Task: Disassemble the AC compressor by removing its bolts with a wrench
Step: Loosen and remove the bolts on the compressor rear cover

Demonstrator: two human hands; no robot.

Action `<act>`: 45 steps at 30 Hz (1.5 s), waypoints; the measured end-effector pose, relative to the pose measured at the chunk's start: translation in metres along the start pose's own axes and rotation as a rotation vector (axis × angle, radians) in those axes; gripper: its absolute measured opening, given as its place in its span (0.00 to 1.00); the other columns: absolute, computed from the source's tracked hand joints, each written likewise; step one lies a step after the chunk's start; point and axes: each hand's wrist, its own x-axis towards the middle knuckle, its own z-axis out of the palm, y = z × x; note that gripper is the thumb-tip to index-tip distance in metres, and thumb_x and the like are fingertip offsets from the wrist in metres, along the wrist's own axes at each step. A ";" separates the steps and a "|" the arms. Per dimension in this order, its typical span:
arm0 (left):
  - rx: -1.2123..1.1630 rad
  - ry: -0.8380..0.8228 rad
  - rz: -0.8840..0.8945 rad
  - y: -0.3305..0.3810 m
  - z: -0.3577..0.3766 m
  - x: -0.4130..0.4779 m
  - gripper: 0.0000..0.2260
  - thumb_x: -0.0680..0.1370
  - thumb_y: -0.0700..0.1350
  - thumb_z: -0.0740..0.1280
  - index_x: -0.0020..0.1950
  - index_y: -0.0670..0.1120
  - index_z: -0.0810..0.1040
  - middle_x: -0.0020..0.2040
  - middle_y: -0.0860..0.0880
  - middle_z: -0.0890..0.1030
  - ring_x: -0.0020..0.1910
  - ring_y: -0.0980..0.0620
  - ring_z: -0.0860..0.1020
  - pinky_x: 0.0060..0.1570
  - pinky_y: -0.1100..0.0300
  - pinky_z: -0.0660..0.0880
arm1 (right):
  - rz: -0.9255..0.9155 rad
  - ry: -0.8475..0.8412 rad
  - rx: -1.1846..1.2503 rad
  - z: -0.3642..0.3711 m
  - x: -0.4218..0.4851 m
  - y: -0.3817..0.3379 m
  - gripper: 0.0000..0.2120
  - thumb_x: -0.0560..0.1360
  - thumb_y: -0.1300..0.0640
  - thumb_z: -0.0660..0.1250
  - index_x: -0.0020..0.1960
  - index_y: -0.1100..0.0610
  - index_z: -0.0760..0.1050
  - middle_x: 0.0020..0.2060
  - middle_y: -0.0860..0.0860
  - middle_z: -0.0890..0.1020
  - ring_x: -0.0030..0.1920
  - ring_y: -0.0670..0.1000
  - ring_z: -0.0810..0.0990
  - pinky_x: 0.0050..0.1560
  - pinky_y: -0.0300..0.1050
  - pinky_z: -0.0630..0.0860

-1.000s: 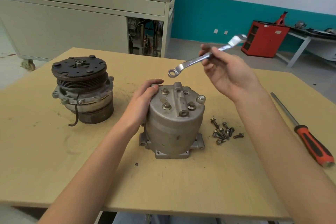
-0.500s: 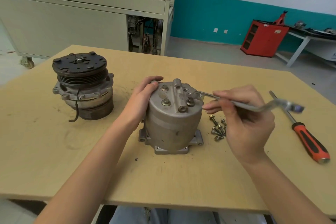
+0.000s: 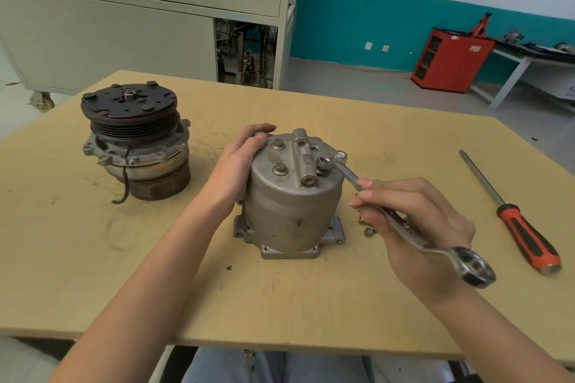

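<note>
Steel wrench (image 3: 401, 225), held loosely in the fingers of the right hand (image 3: 432, 208), may slip off the bolt (image 3: 323, 162) and round it, or tip the compressor (image 3: 289, 211) that the left hand (image 3: 238, 166) grips at the worktop's (image 3: 93, 258) middle.

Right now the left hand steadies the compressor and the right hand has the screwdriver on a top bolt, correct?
Not quite. The head view shows the right hand has a wrench, not the screwdriver, on a top bolt; the screwdriver lies on the table. The left hand does steady the compressor.
</note>
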 end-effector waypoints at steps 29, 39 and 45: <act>-0.035 0.000 0.003 0.001 0.000 -0.001 0.11 0.83 0.42 0.57 0.59 0.49 0.77 0.60 0.46 0.80 0.59 0.49 0.78 0.61 0.55 0.73 | 1.279 -0.732 0.856 0.075 0.118 0.108 0.12 0.82 0.62 0.53 0.55 0.62 0.74 0.31 0.54 0.81 0.20 0.43 0.72 0.20 0.30 0.67; -0.026 -0.008 0.000 0.001 0.000 -0.002 0.11 0.83 0.43 0.57 0.59 0.52 0.78 0.57 0.51 0.81 0.56 0.54 0.79 0.56 0.61 0.75 | 1.176 0.015 0.993 0.050 0.110 0.092 0.12 0.82 0.57 0.57 0.45 0.62 0.75 0.32 0.52 0.84 0.24 0.43 0.78 0.25 0.30 0.72; -0.005 0.010 -0.002 0.001 0.000 -0.002 0.11 0.83 0.42 0.57 0.59 0.50 0.78 0.61 0.47 0.79 0.62 0.47 0.76 0.65 0.50 0.71 | 0.530 0.306 0.525 0.017 0.056 0.049 0.07 0.80 0.59 0.61 0.44 0.53 0.73 0.37 0.51 0.85 0.31 0.52 0.84 0.32 0.40 0.79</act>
